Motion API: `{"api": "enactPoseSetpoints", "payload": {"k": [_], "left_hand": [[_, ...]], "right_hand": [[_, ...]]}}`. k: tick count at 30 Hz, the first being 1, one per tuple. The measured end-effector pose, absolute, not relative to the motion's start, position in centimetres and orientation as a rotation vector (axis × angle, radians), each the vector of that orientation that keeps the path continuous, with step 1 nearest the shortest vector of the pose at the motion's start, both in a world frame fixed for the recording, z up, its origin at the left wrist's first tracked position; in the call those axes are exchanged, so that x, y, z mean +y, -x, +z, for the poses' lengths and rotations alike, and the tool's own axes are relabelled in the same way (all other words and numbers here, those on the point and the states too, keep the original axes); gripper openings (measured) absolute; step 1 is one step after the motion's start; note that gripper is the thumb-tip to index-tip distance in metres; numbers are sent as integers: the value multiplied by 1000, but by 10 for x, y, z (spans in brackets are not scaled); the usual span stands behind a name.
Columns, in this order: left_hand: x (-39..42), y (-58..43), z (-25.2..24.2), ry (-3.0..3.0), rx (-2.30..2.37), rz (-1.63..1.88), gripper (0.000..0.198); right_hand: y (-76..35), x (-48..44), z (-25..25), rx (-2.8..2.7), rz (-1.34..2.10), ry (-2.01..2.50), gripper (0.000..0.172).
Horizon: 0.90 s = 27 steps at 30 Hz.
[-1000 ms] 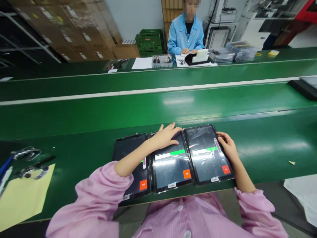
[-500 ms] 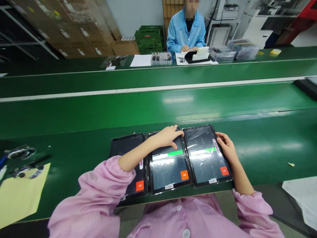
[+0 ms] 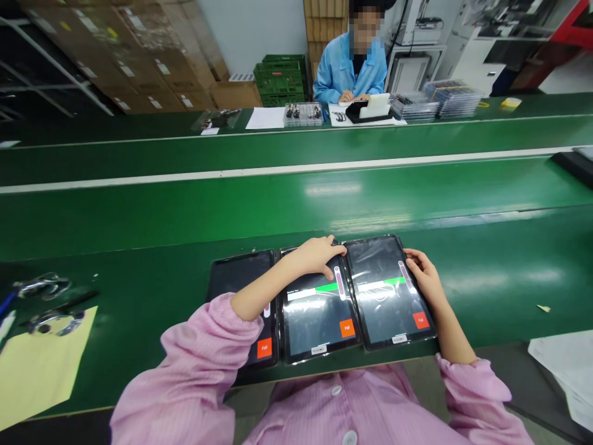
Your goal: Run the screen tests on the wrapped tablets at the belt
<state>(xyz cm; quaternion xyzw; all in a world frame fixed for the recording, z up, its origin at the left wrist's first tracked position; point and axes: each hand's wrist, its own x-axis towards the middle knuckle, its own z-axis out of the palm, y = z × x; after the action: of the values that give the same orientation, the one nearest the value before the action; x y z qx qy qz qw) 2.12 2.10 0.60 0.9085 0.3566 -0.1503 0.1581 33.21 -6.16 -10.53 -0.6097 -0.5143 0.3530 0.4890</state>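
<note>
Three dark tablets lie side by side on the green workbench, each showing an orange Fail button. My left hand [image 3: 319, 256] reaches over the middle tablet [image 3: 315, 324], its fingers bent around the upper right corner and the thumb over the screen. That screen shows a green bar and a purple-and-white slider. At the right edge of the right tablet [image 3: 386, 309], my right hand [image 3: 425, 277] grips the side, thumb near the screen's edge and fingers partly hidden. My left forearm and sleeve cover part of the left tablet [image 3: 238, 272].
Yellow paper [image 3: 46, 364] and clear round pieces [image 3: 55, 322] lie at the left. White sheets [image 3: 565, 364] are at the lower right. Across the green bench, a person in a blue jacket [image 3: 331, 71] sits behind a black stand [image 3: 368, 112] and stacked clear trays [image 3: 451, 99].
A purple-and-white slider now shows on the middle tablet's screen. My left forearm has shifted slightly right; both hands keep their places. The person opposite has lowered their head.
</note>
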Motion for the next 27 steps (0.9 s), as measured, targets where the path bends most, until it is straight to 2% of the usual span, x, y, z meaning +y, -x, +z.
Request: {"api": "enactPoseSetpoints", "payload": {"k": [6, 10, 12, 14, 17, 22, 27], "left_hand": [[-22, 47, 2, -2471, 1292, -224, 90], [-92, 151, -7, -2098, 1882, 188, 77], [-133, 195, -14, -1645, 2127, 481, 82], [-172, 219, -22, -1139, 2121, 612, 90], [-212, 218, -35, -698, 1984, 667, 83], [-220, 188, -52, -532, 1935, 966, 66], [-208, 188, -56, -446, 1870, 1089, 75]], "right_hand": [[-331, -64, -102, -1259, 854, 1499, 46], [-332, -67, -102, -1263, 868, 1509, 45], [-333, -68, -102, -1261, 874, 1513, 45], [-333, -68, -102, -1258, 875, 1518, 44], [-334, -69, -102, -1260, 850, 1538, 43], [-333, -68, -101, -1274, 805, 1553, 42], [-328, -85, -86, -1321, 766, 1598, 40]]}}
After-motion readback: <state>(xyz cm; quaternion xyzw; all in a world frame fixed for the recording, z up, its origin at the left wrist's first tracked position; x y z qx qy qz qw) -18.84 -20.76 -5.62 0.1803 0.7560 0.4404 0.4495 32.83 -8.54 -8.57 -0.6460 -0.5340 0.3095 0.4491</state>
